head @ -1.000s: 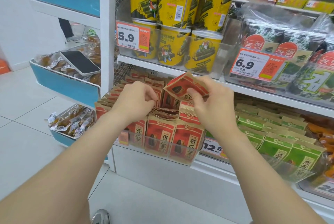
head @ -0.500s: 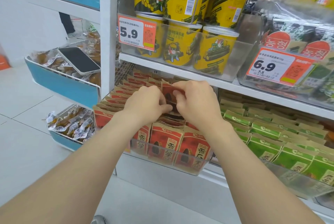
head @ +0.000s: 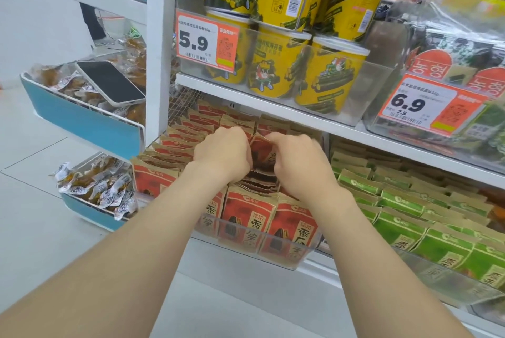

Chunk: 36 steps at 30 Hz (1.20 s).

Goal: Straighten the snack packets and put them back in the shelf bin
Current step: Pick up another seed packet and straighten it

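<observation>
1. Held packet [head: 261, 149]: one red snack packet stands roughly upright with its printed face toward the camera. It sits between the two hands, over the middle column of the clear shelf bin [head: 287, 260]. Its top edge, the long axis as held, runs left to right from one hand to the other.
2. Governing relation: the place for it lies directly below the hands. There, several slumped packets [head: 259, 182] lie flat, not on edge, behind the upright front row of red snack packets [head: 247, 212]. On this evidence the coming move is a short push straight down, and the flat packets may block it unless they are stood up first.
3. Left hand [head: 221, 154]: the fingers are curled against the packet's left edge. The knuckles hide the fingertips, so its grip is inferred rather than plainly seen.
4. Right hand [head: 297, 165]: the fingers are curled, and the thumb and forefinger pinch the packet's upper right corner.
5. Reach: both hands are equally near the packet, and neither leads.
6. Green packets [head: 404, 195]: these stand in the neighbouring bin to the right, apart from both hands.
</observation>
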Tool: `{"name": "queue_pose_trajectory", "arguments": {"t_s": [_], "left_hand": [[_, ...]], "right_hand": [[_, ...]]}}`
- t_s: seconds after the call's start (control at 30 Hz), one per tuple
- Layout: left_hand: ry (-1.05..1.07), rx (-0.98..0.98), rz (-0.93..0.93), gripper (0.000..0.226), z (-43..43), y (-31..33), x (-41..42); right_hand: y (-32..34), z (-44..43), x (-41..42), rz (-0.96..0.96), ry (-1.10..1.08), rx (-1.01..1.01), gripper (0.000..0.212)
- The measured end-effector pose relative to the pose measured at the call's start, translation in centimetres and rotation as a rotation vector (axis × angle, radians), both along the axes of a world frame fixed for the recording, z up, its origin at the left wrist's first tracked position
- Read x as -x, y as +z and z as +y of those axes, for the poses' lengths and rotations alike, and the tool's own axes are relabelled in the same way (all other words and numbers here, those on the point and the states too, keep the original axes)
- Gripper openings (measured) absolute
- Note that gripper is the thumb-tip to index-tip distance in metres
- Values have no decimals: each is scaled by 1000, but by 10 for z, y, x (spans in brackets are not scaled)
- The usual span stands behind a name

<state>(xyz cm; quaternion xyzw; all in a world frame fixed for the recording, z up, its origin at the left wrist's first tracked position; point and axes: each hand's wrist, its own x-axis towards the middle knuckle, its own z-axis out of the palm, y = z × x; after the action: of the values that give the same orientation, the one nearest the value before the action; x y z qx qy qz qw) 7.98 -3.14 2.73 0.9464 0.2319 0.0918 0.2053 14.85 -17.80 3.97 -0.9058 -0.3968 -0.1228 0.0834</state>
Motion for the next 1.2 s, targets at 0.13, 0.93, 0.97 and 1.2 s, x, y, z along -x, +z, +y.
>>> {"name": "queue_pose_trajectory", "arguments": {"t_s": [0.13,0.93,0.97,1.2], "left_hand": [[-38,-34,-1,12,3,4,5],[-83,54,8,10,3,11,25],[-79,69,-2,8,2,13,25],[-171,120,39,16,-6,23,37]], "right_hand": [[9,7,6,-73,4,118,57],[13,6,-7,262,99,201,83],[12,8,-7,238,108,191,78],[-5,13,-21,218,32,271,56]]}}
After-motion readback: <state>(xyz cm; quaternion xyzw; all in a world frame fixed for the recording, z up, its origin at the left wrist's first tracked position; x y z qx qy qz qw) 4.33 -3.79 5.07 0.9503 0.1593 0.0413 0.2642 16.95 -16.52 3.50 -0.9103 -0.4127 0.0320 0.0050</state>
